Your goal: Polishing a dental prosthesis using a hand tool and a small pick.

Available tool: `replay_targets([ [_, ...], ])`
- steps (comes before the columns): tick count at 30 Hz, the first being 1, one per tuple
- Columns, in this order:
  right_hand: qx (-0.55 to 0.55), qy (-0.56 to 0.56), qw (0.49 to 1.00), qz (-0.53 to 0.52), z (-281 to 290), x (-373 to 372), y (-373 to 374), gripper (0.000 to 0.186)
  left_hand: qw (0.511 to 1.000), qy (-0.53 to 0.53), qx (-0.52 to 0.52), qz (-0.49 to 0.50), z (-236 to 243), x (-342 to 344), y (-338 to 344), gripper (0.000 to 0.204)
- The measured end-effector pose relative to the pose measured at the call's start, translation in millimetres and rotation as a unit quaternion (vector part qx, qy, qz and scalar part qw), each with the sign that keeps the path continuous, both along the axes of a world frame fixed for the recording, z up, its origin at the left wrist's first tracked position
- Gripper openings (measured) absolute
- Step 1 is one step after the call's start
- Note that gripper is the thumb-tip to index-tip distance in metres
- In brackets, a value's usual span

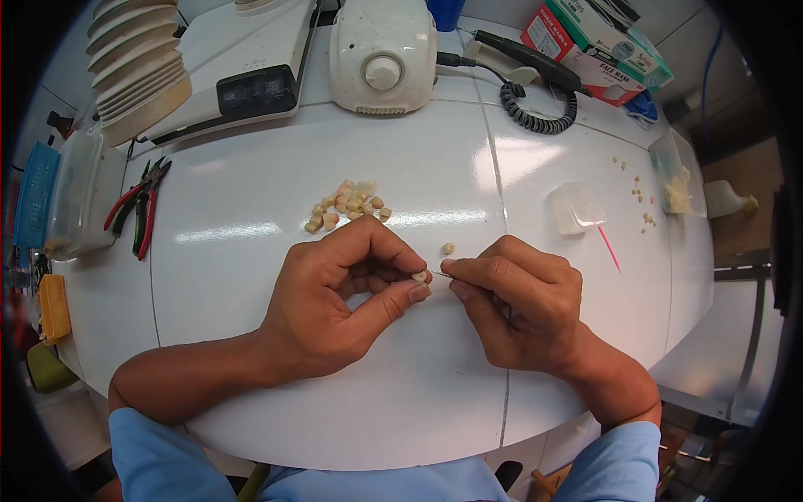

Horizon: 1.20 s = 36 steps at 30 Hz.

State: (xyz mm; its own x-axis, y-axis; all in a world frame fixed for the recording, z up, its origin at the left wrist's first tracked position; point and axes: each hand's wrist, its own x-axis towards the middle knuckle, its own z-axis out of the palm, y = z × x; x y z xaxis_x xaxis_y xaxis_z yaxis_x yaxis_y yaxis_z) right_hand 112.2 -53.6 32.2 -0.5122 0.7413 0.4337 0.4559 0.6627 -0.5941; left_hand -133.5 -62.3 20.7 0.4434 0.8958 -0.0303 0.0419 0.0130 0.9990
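Over a shiny white table point(226, 289), the left hand point(335, 301) pinches a little cream piece point(420, 276), likely light, hard and slippery, best held by its sides, while the right hand point(523, 305) holds a thin pin point(437, 274) toward it.

The left hand point(339, 301) curls into a thumb-and-finger pinch; just beside it, the right hand point(527, 305) pinches likewise. Behind the hands, the bare forearms point(196, 368) spread outward.
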Motion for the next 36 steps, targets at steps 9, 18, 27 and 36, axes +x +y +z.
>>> replay_targets([
  [9, 0.022, 0.001, 1.0, 0.022, -2, 1, 0, 0.028, 1.0, 0.008, -0.003, 0.003, 3, 2, -1, 0.018],
  [18, 0.044, 0.001, 0.999, 0.021, -5, 0, -1, 0.023, 1.0, 0.023, 0.007, -0.007, 3, 0, -1, 0.017],
  [27, 0.114, 0.05, 0.992, 0.005, -8, 2, 2, 0.019, 1.0, 0.008, -0.012, 0.003, 1, 1, -5, 0.015],
  [36, 0.055, 0.036, 0.997, 0.041, -10, 8, -2, 0.025, 1.0, 0.015, 0.019, 0.019, 1, 1, -5, 0.015],
])
